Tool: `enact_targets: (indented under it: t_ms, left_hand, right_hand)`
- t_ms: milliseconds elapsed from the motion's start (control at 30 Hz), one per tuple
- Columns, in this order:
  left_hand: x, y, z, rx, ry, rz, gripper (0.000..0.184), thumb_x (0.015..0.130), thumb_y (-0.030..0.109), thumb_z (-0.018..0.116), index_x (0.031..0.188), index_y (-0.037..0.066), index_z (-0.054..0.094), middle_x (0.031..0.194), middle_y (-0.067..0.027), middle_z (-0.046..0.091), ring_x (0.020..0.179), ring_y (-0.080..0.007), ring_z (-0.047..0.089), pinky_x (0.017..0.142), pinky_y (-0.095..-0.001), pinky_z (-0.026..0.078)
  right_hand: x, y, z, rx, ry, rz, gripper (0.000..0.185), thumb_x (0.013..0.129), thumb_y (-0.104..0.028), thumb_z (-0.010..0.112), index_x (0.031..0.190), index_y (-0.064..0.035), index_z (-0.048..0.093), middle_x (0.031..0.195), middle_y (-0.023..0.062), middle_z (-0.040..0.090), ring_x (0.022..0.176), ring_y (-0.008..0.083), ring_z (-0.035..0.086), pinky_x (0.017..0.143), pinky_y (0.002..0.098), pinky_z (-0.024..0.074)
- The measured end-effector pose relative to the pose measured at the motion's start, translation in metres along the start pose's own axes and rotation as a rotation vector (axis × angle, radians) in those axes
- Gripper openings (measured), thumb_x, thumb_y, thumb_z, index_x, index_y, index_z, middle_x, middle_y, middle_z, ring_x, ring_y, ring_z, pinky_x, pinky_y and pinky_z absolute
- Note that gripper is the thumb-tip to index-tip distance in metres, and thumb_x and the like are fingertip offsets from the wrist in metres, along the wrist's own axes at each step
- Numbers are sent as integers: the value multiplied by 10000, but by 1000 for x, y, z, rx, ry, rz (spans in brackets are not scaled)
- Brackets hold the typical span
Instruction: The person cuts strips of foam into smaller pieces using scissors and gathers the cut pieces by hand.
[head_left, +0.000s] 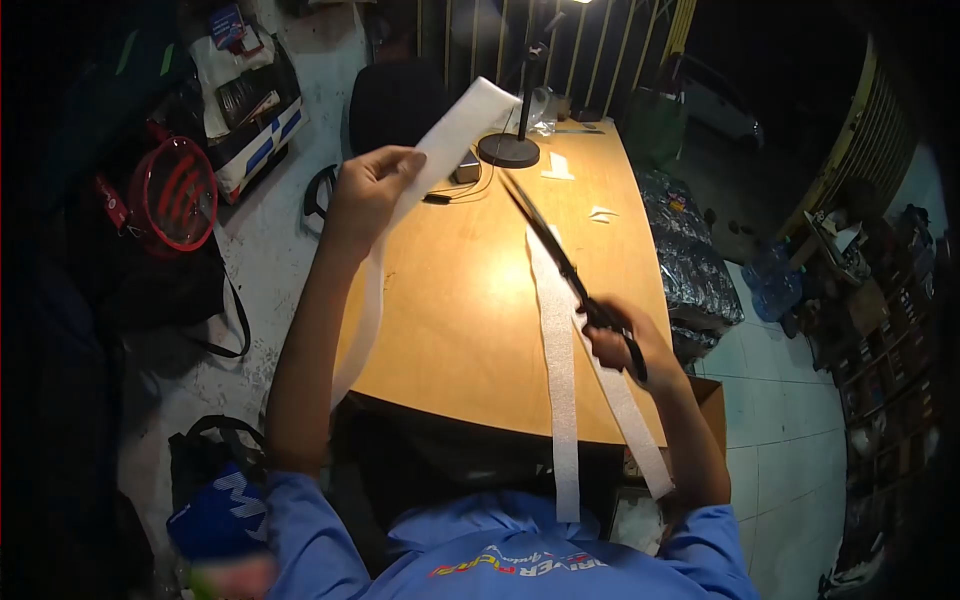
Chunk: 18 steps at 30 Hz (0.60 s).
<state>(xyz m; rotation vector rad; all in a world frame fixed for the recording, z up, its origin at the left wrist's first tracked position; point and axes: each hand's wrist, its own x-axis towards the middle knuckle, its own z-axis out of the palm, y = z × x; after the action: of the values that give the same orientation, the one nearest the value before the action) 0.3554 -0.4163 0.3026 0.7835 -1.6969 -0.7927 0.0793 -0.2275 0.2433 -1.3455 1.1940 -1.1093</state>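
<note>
My left hand (378, 190) is closed on a long white foam strip (455, 125), raised above the left side of the table. One end of the strip points up toward the lamp, and the rest trails down past my forearm to the table's front edge. In my right hand (635, 345) is a pair of black scissors (560, 260), its blades pointing up and left, apart from the strip. Beneath the scissors, two more white strips (560, 400) lie on the table and hang over its front edge.
The wooden table (450, 340) carries a black lamp base (508, 151), a small dark box (467, 168) with a cable, and white scraps (558, 166). Plastic-wrapped bundles (695, 260) stand along the right side. A black chair (395, 110) is behind the table at the left.
</note>
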Motion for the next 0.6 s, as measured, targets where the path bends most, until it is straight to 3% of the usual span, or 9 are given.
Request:
enact_targets:
  t_ms: [100, 233, 367, 467, 600]
  left_hand:
    - [-18, 0, 17, -184, -154, -105, 254, 866, 220, 637, 955, -15, 677, 773, -29, 658, 680, -57, 559, 620, -210, 439]
    - [-35, -14, 46, -227, -208, -92, 282, 864, 247, 641, 959, -18, 665, 708, -13, 606, 540, -34, 487, 452, -172, 361]
    - [-52, -2, 60, -296, -321, -209, 286, 869, 256, 638, 954, -16, 666, 715, -20, 609, 535, -30, 488, 444, -171, 357]
    - [-59, -8, 71, -280, -329, -177, 269, 881, 239, 623, 951, -17, 666, 722, -23, 614, 550, -32, 499, 457, -174, 368]
    - [-66, -9, 74, -274, -342, -188, 250, 891, 203, 608, 952, -34, 657, 768, -37, 638, 633, -49, 539, 563, -188, 421]
  right_hand:
    - [-26, 10, 2, 19, -44, 38, 605, 751, -415, 746, 1103, 17, 509, 804, -3, 525, 673, 44, 491, 564, 182, 398]
    - [-42, 14, 3, 35, -20, 32, 616, 743, -396, 759, 1109, 28, 503, 817, -3, 521, 749, 68, 501, 668, 213, 420]
    - [-49, 9, 3, -14, -7, 68, 628, 738, -395, 763, 1121, 27, 499, 829, 1, 516, 768, 75, 496, 694, 220, 417]
    - [-52, 9, 5, -13, 14, 105, 619, 744, -384, 759, 1127, 26, 498, 827, 1, 515, 765, 74, 493, 689, 217, 413]
    - [-55, 13, 7, -6, 20, 151, 604, 755, -373, 750, 1130, 26, 496, 820, 1, 515, 767, 74, 490, 683, 218, 409]
